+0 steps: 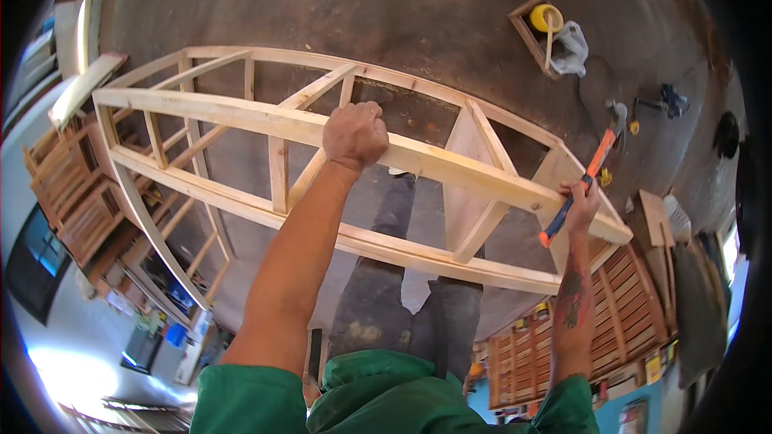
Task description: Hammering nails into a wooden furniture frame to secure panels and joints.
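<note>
A large pale wooden frame [450, 165] of long rails, crosspieces and slanted braces stands in front of me, spanning most of the view. My left hand [355, 135] is closed over its top rail near the middle. Toward the right end of that rail, my right hand [581, 202] grips a hammer [597, 162] by its orange and dark blue handle, the metal head pointing up and away from me. Flat wooden panels [465, 185] fill parts of the frame's right half. Whether the hammer touches the rail I cannot tell.
On the floor beyond lie a wooden tray [531, 40], a yellow container [546, 18], a clear plastic bag [569, 50] and a dark power tool [667, 102]. Slatted wooden pieces stand at left [72, 185] and lower right [563, 329]. Boards [84, 88] lean at far left.
</note>
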`<state>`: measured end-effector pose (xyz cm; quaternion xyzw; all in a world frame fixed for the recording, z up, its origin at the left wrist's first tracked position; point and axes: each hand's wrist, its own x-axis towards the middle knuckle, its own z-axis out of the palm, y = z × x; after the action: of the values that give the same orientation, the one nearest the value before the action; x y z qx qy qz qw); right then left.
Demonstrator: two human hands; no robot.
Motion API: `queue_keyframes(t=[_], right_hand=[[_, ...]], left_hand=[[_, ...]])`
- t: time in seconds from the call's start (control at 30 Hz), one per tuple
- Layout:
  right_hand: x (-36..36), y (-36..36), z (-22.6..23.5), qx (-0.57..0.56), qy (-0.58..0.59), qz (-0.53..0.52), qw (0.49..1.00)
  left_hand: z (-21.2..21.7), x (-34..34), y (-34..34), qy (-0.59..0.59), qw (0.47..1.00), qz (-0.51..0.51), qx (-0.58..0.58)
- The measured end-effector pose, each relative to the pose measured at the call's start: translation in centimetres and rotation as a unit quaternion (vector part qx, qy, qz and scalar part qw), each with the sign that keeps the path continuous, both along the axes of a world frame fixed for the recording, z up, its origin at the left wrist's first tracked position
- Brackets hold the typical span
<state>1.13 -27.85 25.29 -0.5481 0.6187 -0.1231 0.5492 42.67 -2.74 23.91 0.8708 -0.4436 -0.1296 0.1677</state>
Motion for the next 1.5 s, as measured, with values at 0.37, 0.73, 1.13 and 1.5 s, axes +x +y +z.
queue_keyframes(t=[0.37, 0.73, 1.13, 1.5], right_hand=[[0.6, -0.2, -0.2, -0.010, -0.042, -0.026, 0.999], [3.0, 3.6, 2.1, -0.208, 0.063, -0.058, 0.974], [-10.4, 25.5, 6.3, -0.145, 0.240, -0.121, 0.952], [-4.3, 24.6, 3.7, -0.093, 0.080, -0.210, 0.970]], left_hand=[[0.6, 0.0, -1.0, 0.042, 0.995, 0.038, 0.077], [2.8, 0.0, -1.9, 0.046, 0.985, 0.081, 0.145], [2.9, 0.2, -2.5, 0.051, 0.983, 0.056, 0.167], [2.6, 0.1, -2.8, 0.051, 0.982, 0.067, 0.171]])
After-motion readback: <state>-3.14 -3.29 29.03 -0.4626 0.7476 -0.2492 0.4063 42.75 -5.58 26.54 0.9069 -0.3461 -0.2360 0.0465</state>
